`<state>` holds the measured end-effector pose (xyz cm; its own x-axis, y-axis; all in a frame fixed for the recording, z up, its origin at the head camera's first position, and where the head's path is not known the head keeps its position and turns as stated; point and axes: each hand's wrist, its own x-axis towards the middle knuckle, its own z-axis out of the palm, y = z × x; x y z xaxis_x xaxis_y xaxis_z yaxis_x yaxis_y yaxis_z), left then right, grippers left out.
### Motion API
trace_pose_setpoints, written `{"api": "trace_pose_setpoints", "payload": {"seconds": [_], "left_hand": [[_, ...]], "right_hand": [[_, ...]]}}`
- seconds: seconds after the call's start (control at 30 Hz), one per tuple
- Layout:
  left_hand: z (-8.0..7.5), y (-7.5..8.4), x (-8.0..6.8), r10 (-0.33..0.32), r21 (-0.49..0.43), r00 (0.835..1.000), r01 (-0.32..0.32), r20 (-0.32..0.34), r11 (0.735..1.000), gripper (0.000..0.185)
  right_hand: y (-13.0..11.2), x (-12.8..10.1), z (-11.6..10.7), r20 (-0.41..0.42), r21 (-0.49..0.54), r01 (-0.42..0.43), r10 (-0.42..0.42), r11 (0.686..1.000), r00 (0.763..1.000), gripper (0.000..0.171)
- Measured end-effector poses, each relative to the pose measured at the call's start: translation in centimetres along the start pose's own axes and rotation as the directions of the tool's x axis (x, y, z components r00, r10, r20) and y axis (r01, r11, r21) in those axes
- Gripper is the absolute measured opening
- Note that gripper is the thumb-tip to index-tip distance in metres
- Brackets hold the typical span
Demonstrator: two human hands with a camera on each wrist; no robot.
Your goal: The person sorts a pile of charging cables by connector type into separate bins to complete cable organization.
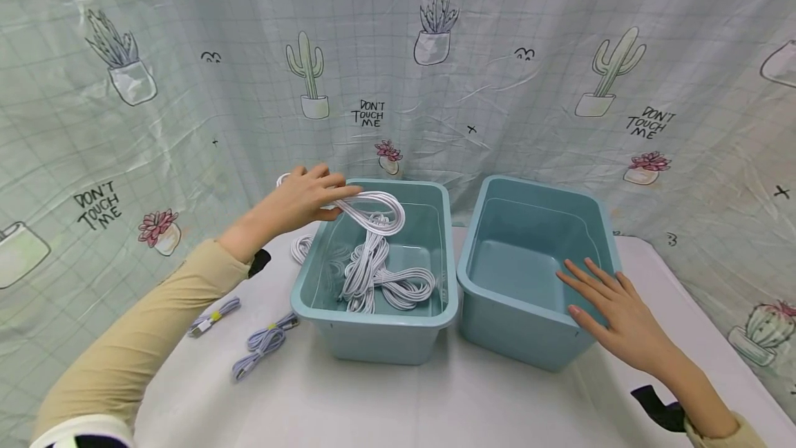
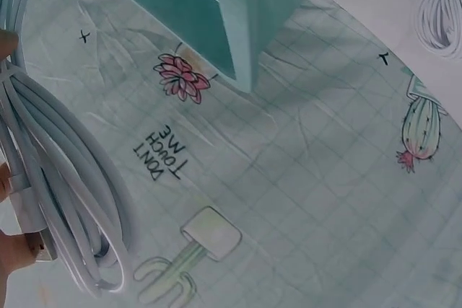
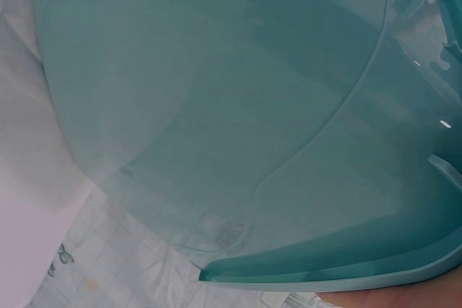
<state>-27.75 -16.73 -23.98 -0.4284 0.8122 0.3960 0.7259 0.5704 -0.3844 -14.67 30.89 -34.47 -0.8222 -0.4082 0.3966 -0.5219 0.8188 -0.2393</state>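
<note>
My left hand (image 1: 305, 196) grips a coiled white cable (image 1: 393, 228) above the left teal bin (image 1: 376, 341). A loop of that cable reaches out to the right over the bin. In the left wrist view, its strands (image 2: 72, 149) are bundled together and a USB plug (image 2: 45, 244) shows by the fingers. Several more white cable coils (image 1: 367, 272) lie inside this bin. My right hand (image 1: 622, 316) has its fingers spread out over the near right side of the right teal bin (image 1: 522, 334). No cable shows in that bin.
On the white table (image 1: 417, 406), left of the bins, lie two tied lilac-grey cables, one nearer the bin (image 1: 264, 346) and one farther left (image 1: 214, 316). Another white coil (image 1: 302, 247) sits beside the left bin. A cactus-print curtain (image 1: 385, 54) hangs behind.
</note>
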Motion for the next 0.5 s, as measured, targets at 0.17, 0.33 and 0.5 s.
{"api": "trace_pose_setpoints", "payload": {"seconds": [0.17,0.33,0.5], "left_hand": [[-0.1,0.6,1.2,0.027,-0.003,0.999,-0.027,0.044,1.0,0.048],[0.1,1.2,2.3,0.054,-0.025,0.994,-0.052,0.096,0.998,0.046],[0.6,1.7,3.0,0.097,-0.023,0.989,-0.095,0.108,0.995,0.043]], "right_hand": [[-0.1,0.0,-0.1,-0.001,-0.004,-0.002,0.002,1.0,1.0,0.056],[-0.1,0.0,-0.1,-0.003,-0.005,-0.004,0.004,1.0,1.0,0.055],[-0.1,-0.1,0.0,-0.007,-0.004,-0.003,0.003,1.0,1.0,0.054]]}}
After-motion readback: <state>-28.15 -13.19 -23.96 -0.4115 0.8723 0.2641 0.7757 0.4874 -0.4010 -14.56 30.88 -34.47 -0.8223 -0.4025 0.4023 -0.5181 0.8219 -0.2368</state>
